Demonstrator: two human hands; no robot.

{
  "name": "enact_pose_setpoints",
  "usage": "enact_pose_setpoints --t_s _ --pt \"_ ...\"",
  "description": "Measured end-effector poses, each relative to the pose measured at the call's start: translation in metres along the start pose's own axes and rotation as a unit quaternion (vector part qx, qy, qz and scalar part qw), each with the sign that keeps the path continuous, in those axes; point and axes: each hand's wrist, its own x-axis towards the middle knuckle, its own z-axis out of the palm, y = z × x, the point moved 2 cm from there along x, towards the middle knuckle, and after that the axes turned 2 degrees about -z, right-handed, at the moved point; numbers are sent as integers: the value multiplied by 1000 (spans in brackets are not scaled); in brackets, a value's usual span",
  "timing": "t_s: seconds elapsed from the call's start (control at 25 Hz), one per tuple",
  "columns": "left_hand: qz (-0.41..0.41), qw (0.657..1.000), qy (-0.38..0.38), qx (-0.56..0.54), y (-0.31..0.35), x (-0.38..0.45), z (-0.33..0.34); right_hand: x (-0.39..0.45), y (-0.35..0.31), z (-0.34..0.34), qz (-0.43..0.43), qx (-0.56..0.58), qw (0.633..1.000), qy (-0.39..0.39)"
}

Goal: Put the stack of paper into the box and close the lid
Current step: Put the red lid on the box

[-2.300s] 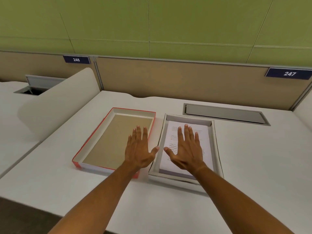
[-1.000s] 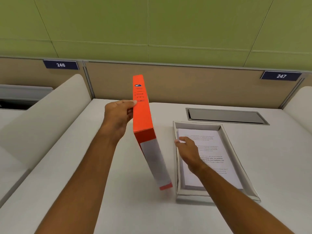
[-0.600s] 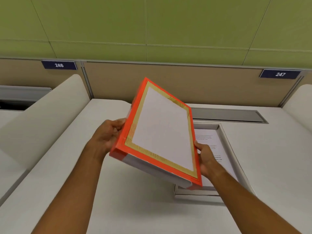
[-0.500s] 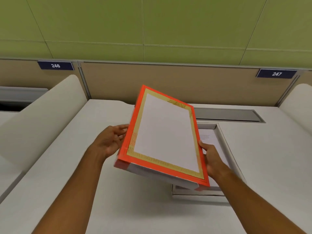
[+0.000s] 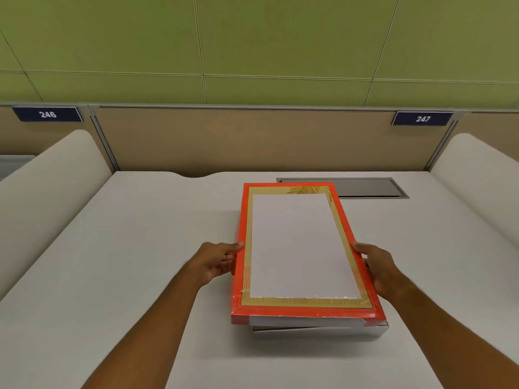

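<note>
Desk: broad, smooth white desk top [image 5: 140, 276], matte, with curved white side dividers and a tan back panel.
Wall: green panelled wall [image 5: 280, 46] above the panel; 2 dark blue number plates read 246 [image 5: 47, 114] and 247 [image 5: 422, 119].
Cable hatch: long grey metal flap [image 5: 365, 188] set flush in the desk, behind the lid.
Lid: flat rectangular cardboard lid with an orange rim, a gold patterned border and a plain white centre [image 5: 297, 248]; it sits over the box, slightly askew and not fully down at the near end.
Box: shallow grey-white cardboard box [image 5: 320, 329], only its near edge showing under the lid.
Paper: stack hidden beneath the lid; cannot tell how it lies.
Left hand: left hand [image 5: 216, 262] grips the lid's left long edge, thumb on top, fingers curled beneath.
Right hand: right hand [image 5: 379, 268] grips the right long edge, thumb on the orange rim.
</note>
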Motion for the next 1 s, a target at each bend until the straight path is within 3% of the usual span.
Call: enact_pose_setpoints --t_s 0.32,0.52,0.8,1.0 --pt "-14 997 55 43 -15 17 37 29 7 -25 -7 -87 996 23" --pt "-41 995 79 55 -23 24 38 39 12 -26 19 -115 993 -16" --pt "-85 994 55 51 -22 24 37 48 2 -40 103 -154 977 -107" --pt "-102 990 58 74 -23 23 40 57 -1 -43 120 -205 964 -122"
